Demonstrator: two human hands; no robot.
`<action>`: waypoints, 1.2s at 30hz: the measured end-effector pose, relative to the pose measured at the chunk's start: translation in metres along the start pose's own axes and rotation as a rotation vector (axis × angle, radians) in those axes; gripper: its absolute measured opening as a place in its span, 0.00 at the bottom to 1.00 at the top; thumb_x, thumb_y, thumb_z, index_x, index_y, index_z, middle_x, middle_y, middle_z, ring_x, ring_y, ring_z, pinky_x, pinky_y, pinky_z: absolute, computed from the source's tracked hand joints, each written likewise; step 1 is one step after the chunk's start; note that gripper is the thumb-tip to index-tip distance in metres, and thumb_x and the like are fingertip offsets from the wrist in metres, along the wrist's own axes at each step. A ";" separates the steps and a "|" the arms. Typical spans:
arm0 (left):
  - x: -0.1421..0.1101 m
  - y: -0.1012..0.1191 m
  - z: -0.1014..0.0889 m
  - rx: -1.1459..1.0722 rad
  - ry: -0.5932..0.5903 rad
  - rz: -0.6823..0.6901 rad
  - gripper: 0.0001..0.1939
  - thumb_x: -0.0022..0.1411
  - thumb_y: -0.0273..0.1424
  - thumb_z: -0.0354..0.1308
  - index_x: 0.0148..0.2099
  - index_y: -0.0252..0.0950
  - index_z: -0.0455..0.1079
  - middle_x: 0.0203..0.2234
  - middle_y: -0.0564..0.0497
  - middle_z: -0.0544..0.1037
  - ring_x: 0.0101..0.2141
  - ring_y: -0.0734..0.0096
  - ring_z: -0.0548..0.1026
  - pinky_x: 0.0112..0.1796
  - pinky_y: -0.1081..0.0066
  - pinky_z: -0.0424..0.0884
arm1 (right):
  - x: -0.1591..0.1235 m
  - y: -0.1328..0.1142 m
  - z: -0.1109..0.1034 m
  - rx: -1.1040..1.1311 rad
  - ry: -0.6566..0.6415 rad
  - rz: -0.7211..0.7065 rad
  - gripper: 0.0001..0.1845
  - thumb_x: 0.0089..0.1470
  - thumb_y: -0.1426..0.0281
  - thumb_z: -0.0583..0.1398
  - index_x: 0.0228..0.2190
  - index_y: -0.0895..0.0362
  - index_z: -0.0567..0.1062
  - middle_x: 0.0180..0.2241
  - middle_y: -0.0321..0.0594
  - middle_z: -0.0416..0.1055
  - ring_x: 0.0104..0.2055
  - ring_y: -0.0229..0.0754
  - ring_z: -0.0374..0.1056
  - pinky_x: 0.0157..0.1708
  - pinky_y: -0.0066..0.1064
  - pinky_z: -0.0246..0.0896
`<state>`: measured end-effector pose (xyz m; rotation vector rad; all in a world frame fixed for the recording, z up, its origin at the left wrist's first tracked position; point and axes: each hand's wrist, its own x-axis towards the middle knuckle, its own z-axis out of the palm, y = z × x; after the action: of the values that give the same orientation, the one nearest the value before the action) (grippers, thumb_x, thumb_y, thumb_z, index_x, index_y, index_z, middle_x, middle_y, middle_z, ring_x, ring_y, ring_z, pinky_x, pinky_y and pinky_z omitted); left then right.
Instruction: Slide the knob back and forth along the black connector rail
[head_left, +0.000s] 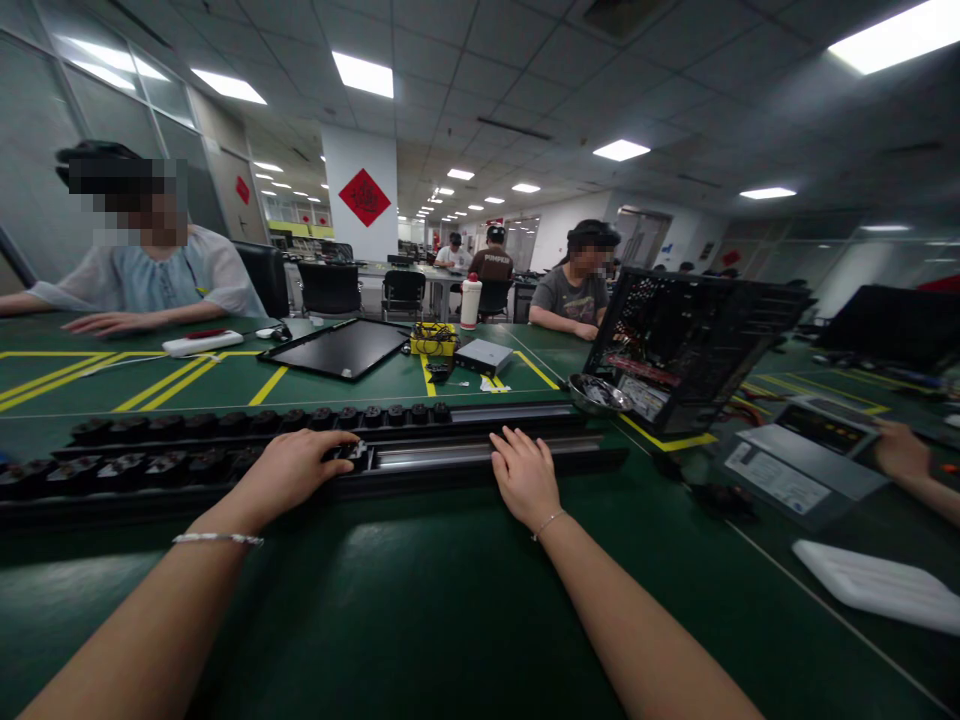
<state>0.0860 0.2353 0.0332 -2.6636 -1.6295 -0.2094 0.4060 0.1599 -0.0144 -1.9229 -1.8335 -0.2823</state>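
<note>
Two long black power track rails lie side by side across the green table. Round black socket modules sit in a row along the left part of the front rail (427, 456) and of the rear rail (517, 411). My left hand (296, 468) pinches a black socket module (363, 456) at the right end of the front row, thumb on the near side and fingers on the far side. My right hand (525, 478) lies with its fingers stretched over the bare right part of the front rail. Its palm side is hidden.
Behind the rails are a flat black panel (341, 348), a yellow box with cables (433, 338), a grey drive (484, 355) and a metal bowl (598, 393). An open computer case (690, 340) stands right. Another person's hand (904, 450) touches a power supply (810, 455). White foam (877, 583) lies nearer.
</note>
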 end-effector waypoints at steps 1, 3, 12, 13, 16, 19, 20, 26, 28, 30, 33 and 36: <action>0.000 0.000 0.000 0.003 -0.003 0.000 0.25 0.58 0.44 0.47 0.55 0.41 0.66 0.47 0.46 0.75 0.46 0.56 0.72 0.47 0.61 0.64 | 0.000 0.000 0.000 -0.001 -0.003 0.001 0.23 0.61 0.63 0.44 0.52 0.50 0.68 0.57 0.38 0.62 0.61 0.42 0.52 0.59 0.43 0.39; 0.000 0.001 -0.001 0.007 -0.009 0.000 0.25 0.58 0.44 0.47 0.55 0.41 0.66 0.48 0.47 0.75 0.47 0.56 0.72 0.48 0.61 0.64 | 0.000 0.000 -0.001 -0.001 -0.010 0.004 0.23 0.61 0.63 0.44 0.53 0.50 0.68 0.57 0.38 0.62 0.60 0.42 0.52 0.59 0.43 0.39; -0.002 0.005 -0.004 0.010 0.007 -0.008 0.25 0.57 0.43 0.47 0.55 0.42 0.67 0.48 0.48 0.75 0.46 0.58 0.72 0.47 0.63 0.64 | 0.000 0.000 0.001 0.004 -0.008 0.004 0.23 0.61 0.63 0.44 0.53 0.50 0.67 0.57 0.37 0.61 0.61 0.42 0.52 0.59 0.43 0.39; -0.002 0.005 -0.003 0.010 0.008 -0.007 0.25 0.57 0.43 0.47 0.55 0.42 0.67 0.48 0.48 0.75 0.46 0.58 0.72 0.47 0.63 0.63 | 0.000 0.000 0.001 0.005 -0.009 0.004 0.23 0.61 0.63 0.44 0.53 0.50 0.68 0.57 0.37 0.61 0.61 0.42 0.52 0.59 0.43 0.39; -0.001 0.003 -0.001 0.009 0.013 -0.005 0.25 0.57 0.44 0.47 0.55 0.43 0.67 0.48 0.49 0.75 0.46 0.58 0.72 0.47 0.63 0.63 | 0.000 -0.001 0.000 0.006 -0.009 0.004 0.23 0.61 0.63 0.44 0.53 0.50 0.68 0.57 0.37 0.61 0.61 0.42 0.52 0.59 0.43 0.39; -0.001 0.002 0.000 0.010 0.020 -0.006 0.25 0.57 0.44 0.48 0.54 0.43 0.67 0.48 0.49 0.75 0.47 0.58 0.72 0.47 0.63 0.63 | 0.000 0.000 0.000 0.002 -0.005 0.003 0.23 0.61 0.62 0.44 0.52 0.50 0.68 0.57 0.37 0.61 0.61 0.42 0.52 0.59 0.43 0.39; -0.001 0.002 0.000 0.012 0.022 -0.006 0.25 0.57 0.44 0.48 0.54 0.44 0.67 0.48 0.50 0.75 0.47 0.58 0.72 0.47 0.63 0.63 | 0.000 0.000 0.001 0.000 -0.004 0.003 0.23 0.61 0.62 0.44 0.52 0.50 0.68 0.57 0.37 0.61 0.61 0.42 0.52 0.59 0.44 0.39; -0.002 0.005 0.000 0.017 0.041 -0.010 0.24 0.57 0.44 0.48 0.54 0.44 0.67 0.48 0.50 0.75 0.48 0.57 0.71 0.48 0.62 0.62 | 0.001 0.000 0.002 -0.010 -0.004 0.002 0.22 0.60 0.63 0.45 0.52 0.50 0.68 0.57 0.37 0.61 0.60 0.42 0.53 0.59 0.44 0.39; -0.002 0.004 0.001 0.013 0.047 -0.007 0.24 0.57 0.44 0.48 0.54 0.44 0.67 0.48 0.50 0.75 0.48 0.57 0.71 0.48 0.61 0.61 | 0.001 0.000 0.001 -0.012 -0.005 0.000 0.23 0.60 0.63 0.45 0.52 0.49 0.68 0.57 0.38 0.61 0.60 0.42 0.53 0.59 0.44 0.39; -0.002 0.003 0.002 0.009 0.053 -0.007 0.24 0.57 0.44 0.48 0.54 0.45 0.67 0.48 0.50 0.75 0.48 0.57 0.71 0.48 0.61 0.61 | 0.001 -0.001 0.000 -0.015 -0.009 -0.001 0.23 0.60 0.63 0.45 0.52 0.49 0.68 0.57 0.38 0.62 0.60 0.42 0.53 0.59 0.44 0.40; -0.002 0.002 0.003 0.012 0.057 -0.016 0.23 0.57 0.44 0.48 0.54 0.46 0.67 0.49 0.50 0.75 0.48 0.58 0.70 0.50 0.60 0.59 | 0.000 -0.001 -0.001 -0.012 -0.013 0.002 0.23 0.60 0.63 0.44 0.52 0.49 0.68 0.57 0.38 0.62 0.60 0.42 0.52 0.59 0.44 0.40; -0.002 0.002 0.004 0.016 0.054 -0.022 0.23 0.57 0.44 0.48 0.54 0.47 0.66 0.49 0.50 0.75 0.49 0.58 0.70 0.51 0.59 0.57 | 0.000 -0.002 -0.002 -0.002 -0.013 0.005 0.23 0.60 0.63 0.44 0.52 0.50 0.68 0.57 0.38 0.61 0.60 0.42 0.52 0.59 0.44 0.39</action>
<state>0.0875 0.2328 0.0292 -2.6055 -1.6375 -0.2653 0.4046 0.1593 -0.0125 -1.9349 -1.8368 -0.2703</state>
